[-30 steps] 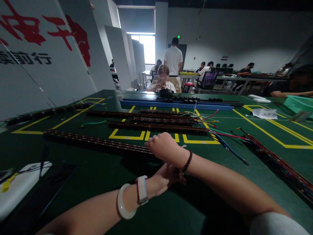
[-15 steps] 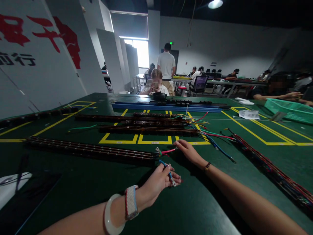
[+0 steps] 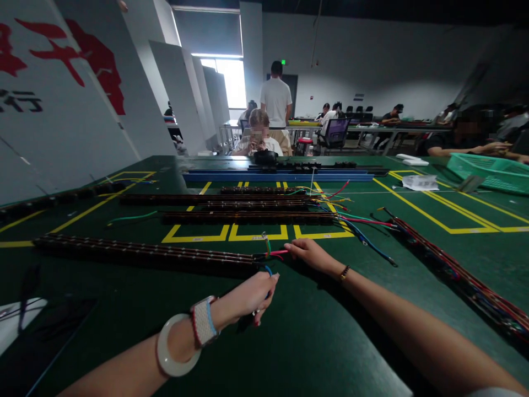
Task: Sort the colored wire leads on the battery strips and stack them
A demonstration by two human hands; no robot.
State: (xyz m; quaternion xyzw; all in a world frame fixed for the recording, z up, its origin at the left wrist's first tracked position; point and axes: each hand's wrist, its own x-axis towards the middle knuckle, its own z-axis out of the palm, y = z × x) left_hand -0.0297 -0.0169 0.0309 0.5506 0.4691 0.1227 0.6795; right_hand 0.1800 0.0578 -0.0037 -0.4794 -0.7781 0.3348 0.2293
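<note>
Across the table in front of me lies a long dark wire bundle (image 3: 144, 255) with bright ties along it. From its right end come a blue wire (image 3: 269, 270), a red wire (image 3: 278, 253) and a green wire (image 3: 268, 245) that curls upward to a metal lug. My left hand (image 3: 256, 292) is closed around the blue wire, and a lug pokes out below the fingers. With its fingertips, my right hand (image 3: 308, 252) pinches the end of the red wire. That wire's tip is hidden in the fingers.
Several more dark wire bundles (image 3: 248, 217) lie beyond, over yellow tape outlines. At right a thick harness (image 3: 450, 264) runs toward me. A green basket (image 3: 487, 171) stands at the far right. Blue rails (image 3: 281, 176) cross the far side, where a person (image 3: 258, 138) sits.
My left hand has moved left and turned, closing its looser fingers over the blue wire. The right hand has shifted slightly left with the red wire; the green wire stands more upright.
</note>
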